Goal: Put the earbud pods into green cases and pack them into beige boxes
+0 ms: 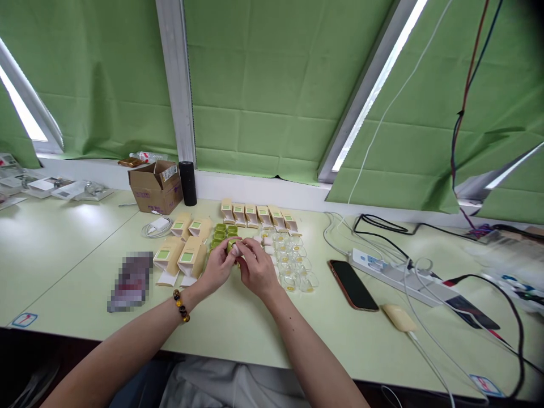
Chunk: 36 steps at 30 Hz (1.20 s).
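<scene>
A small green container (231, 245) is pinched between the fingertips of both my hands, above the table. My left hand (218, 264) closes around its left side. On the other side, my right hand (258, 267) has its fingers and thumb pressed at it, near a whitish bit that I cannot make out. Several more green containers (220, 231) stand in rows just behind my left hand. To the right of my right hand lie rows of clear plastic cups (293, 260) with yellow spots, with small whitish pieces (268, 241) along their left side, partly covered by my hand.
Several cream cartons (193, 258) stand open at left, and a row of similar cartons (263, 215) lines the back. A cardboard box (155, 190), black cylinder (187, 183) and white charger (158, 224) are behind. Rightward lie a phone (352, 285), power strip (393, 277) and cables.
</scene>
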Available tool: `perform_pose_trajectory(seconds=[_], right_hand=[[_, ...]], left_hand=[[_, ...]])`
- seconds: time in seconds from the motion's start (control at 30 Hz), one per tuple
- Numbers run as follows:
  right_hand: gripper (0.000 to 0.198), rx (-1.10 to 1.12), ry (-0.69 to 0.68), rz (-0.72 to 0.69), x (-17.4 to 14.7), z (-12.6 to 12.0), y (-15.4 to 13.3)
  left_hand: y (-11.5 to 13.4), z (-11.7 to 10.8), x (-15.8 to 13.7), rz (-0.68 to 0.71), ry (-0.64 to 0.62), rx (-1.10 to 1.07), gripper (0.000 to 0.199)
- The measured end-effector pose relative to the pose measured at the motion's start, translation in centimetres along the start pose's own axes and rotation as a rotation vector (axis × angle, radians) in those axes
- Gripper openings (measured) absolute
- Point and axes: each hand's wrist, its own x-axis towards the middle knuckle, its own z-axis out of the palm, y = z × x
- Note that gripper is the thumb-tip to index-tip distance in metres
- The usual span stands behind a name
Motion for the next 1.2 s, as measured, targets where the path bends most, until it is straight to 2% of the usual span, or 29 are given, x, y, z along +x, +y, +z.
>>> perform_pose_trajectory(seconds=[0.1, 0.2, 0.4, 0.6, 0.93, 1.2], right_hand=[[0.044, 0.024, -0.039, 0.056, -0.2, 0.2, 0.1], [0.047, 0.058, -0.062, 0.081, -0.4, 0.4, 0.1], [0.059, 0.101, -0.053, 0.091, -0.7, 1.0, -0.3], [0.05, 0.088, -0.016, 0.151, -0.8, 1.2, -0.3], [0.044, 0.082, -0.008, 0.147, -0.8, 1.2, -0.2], [0.042, 0.076, -0.013, 0.157, -0.8, 1.2, -0.2]], left_hand=[[0.1, -0.2, 0.0, -0.022, -0.064, -0.05, 0.05], [-0.5, -0.4, 0.2, -0.041, -0.122, -0.109, 0.059], [-1.7, -0.4, 0.5, -0.12, -0.049, -0.13, 0.055], [-0.9, -0.4, 0.2, -0.188, -0.042, -0.186, 0.053], [-0.9, -0.6, 0.1, -0.185, -0.089, -0.29, 0.042], [-0.4, -0.5, 0.1, -0.191, -0.094, -0.293, 0.042]])
